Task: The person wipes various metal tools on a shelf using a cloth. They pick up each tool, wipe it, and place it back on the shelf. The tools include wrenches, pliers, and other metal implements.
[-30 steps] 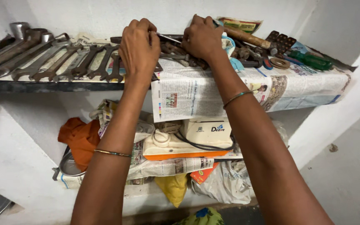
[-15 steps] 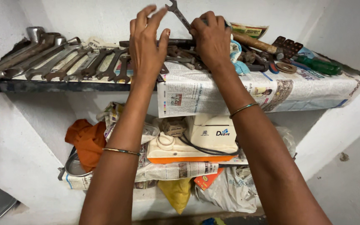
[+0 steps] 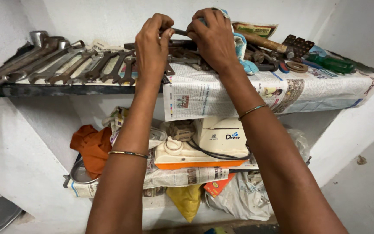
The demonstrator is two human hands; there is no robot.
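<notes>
- A row of spanners [image 3: 66, 65] lies side by side on the left part of the upper shelf [image 3: 66, 90], their handles pointing toward the wall.
- An orange cloth [image 3: 92, 147] sits on the lower shelf at the left, beside a metal bowl [image 3: 81, 174].
- The left hand [image 3: 152, 45] is raised over the upper shelf, its grip pinched narrow on one end of a small metal tool [image 3: 179, 31].
- A cream and orange appliance [image 3: 195, 151] rests on the lower shelf between the two arms, with a black cord across it.
- The right hand [image 3: 213, 39] holds the other end of the same tool; its grip is closed, and a blue cloth [image 3: 241, 52] hangs from under that hand.
- The tool is in the air between the two hands, just above the newspaper [image 3: 221, 93] that lines the upper shelf.
- A wooden handle [image 3: 262, 42] and a green screwdriver [image 3: 330, 63] lie at the right end of the upper shelf.
</notes>
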